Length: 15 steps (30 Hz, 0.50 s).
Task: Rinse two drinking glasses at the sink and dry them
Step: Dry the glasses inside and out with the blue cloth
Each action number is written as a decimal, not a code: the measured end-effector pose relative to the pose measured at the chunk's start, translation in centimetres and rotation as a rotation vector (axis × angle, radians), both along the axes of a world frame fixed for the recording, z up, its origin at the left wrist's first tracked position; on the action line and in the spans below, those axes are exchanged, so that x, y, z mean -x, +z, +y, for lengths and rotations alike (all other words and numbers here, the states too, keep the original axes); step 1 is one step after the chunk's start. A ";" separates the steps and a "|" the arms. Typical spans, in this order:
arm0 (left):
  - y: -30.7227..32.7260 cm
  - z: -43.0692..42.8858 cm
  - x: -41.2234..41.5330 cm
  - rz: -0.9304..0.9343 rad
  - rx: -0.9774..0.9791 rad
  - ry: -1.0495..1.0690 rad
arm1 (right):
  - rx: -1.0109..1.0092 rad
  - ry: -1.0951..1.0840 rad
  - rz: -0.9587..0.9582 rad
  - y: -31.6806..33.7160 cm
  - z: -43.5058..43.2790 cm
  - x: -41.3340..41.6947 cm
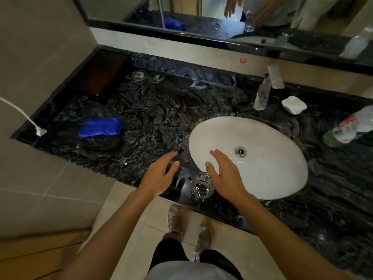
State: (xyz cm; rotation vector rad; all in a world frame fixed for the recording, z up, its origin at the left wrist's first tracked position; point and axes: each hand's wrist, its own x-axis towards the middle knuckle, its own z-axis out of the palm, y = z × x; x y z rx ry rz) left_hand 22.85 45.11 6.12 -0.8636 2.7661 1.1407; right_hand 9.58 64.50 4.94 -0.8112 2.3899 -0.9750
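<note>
A clear drinking glass (201,186) stands upright on the dark marble counter's front edge, just left of the white oval sink (262,138). My left hand (161,176) hovers open to the glass's left, apart from it. My right hand (224,174) is open just right of the glass, over the sink's rim, thumb near the glass's top. Two more clear glass pieces (147,75) sit at the back left of the counter. A blue cloth (101,127) lies on the counter's left side. The chrome faucet (266,87) stands behind the sink.
A white soap bar (293,105) lies right of the faucet. A plastic bottle (349,126) lies on its side at the right edge. A white charger and cable (38,130) sit at the counter's left corner. A mirror runs along the back wall.
</note>
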 end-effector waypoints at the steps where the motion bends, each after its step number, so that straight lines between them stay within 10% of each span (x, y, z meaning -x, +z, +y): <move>1: 0.2 -0.7 -0.5 -0.002 0.006 0.024 | -0.007 0.028 0.005 0.2 -1.1 -0.1; 15: -0.4 -20.2 -7.2 -0.223 0.312 0.184 | -0.255 0.420 0.187 0.0 -22.6 -2.3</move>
